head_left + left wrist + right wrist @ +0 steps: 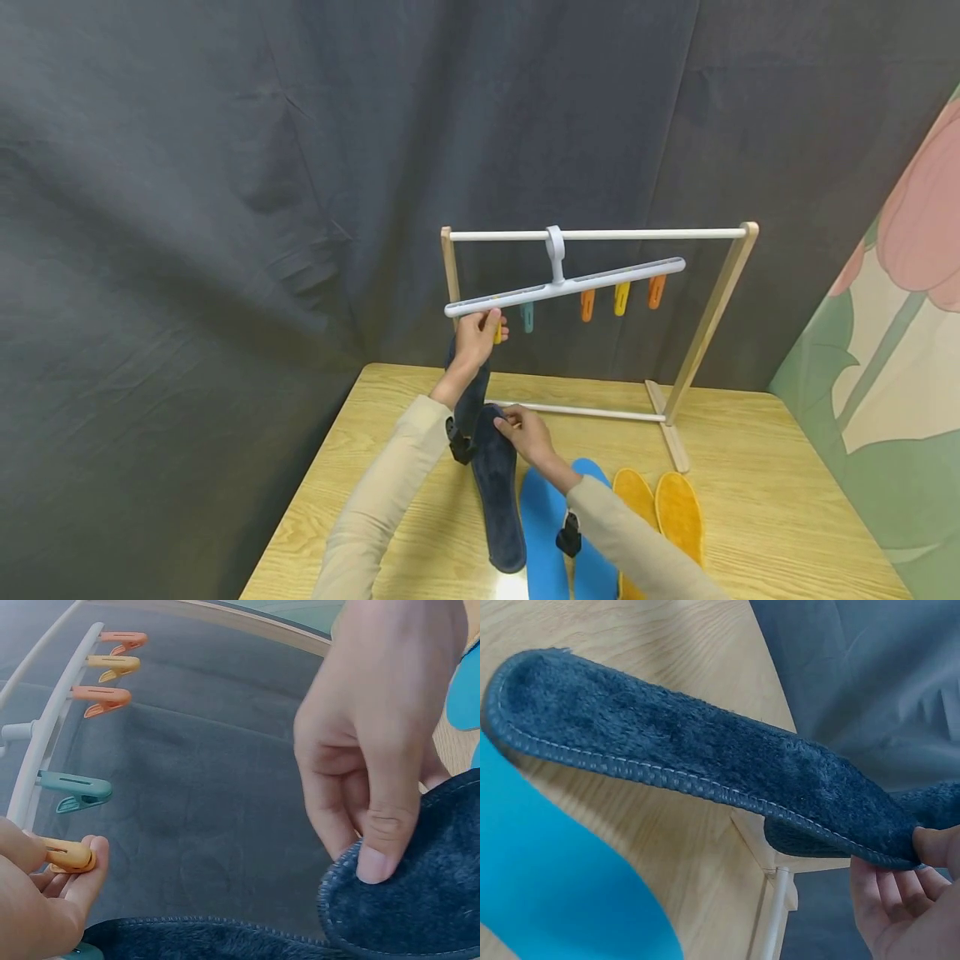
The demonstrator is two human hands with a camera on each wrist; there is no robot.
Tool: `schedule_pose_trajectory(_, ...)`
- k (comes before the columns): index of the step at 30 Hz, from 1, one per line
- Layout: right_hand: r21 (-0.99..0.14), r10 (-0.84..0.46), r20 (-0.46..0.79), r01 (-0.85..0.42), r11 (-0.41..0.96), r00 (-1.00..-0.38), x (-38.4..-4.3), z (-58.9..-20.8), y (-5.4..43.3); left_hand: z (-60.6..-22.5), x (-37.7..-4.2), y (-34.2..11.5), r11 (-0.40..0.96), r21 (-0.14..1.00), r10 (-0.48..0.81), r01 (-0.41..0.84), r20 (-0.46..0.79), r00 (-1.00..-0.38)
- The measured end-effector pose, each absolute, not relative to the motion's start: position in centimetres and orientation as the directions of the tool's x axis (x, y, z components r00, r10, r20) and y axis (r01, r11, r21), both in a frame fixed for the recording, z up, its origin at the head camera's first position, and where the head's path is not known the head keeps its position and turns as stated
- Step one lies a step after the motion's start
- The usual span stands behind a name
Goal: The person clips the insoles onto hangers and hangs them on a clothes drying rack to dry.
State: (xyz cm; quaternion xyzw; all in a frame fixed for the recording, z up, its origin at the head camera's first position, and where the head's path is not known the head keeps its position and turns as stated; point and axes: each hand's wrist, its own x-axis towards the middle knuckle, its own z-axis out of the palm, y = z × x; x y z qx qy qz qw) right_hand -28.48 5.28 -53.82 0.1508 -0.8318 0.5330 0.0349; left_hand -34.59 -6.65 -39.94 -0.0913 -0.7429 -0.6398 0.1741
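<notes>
My left hand (474, 337) is at the low left end of a white clip hanger (525, 295), its thumb and fingers pinching a yellow clip (71, 856). A fuzzy dark blue insole (497, 492) dangles from my right hand (528, 435); the thumb lies on its fleecy face and the fingers are behind its top end. Behind my left wrist hangs a second dark blue insole (470, 400), its upper end partly hidden by the hand. Part of a teal clip (87, 952) shows at this insole's edge. The hanger tilts, left end down, its hook over the rack's top bar (645, 235).
Farther along the hanger are a teal clip (527, 317), two orange clips and a yellow clip (622, 298). Blue insoles (542, 533) and orange-yellow insoles (679, 517) lie on the wooden table (780, 500). The rack's right leg (708, 333) stands behind them, before a dark curtain.
</notes>
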Motion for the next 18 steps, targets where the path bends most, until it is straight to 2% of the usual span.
schedule_pose_trajectory(18, -0.884, -0.173, 0.246, -0.294, 0.364, -0.954, -29.2, -51.6, 5.5, -39.8, -34.4, -6.8, 0.182, 0.921, -0.058, 0.345, 0.36, -0.931)
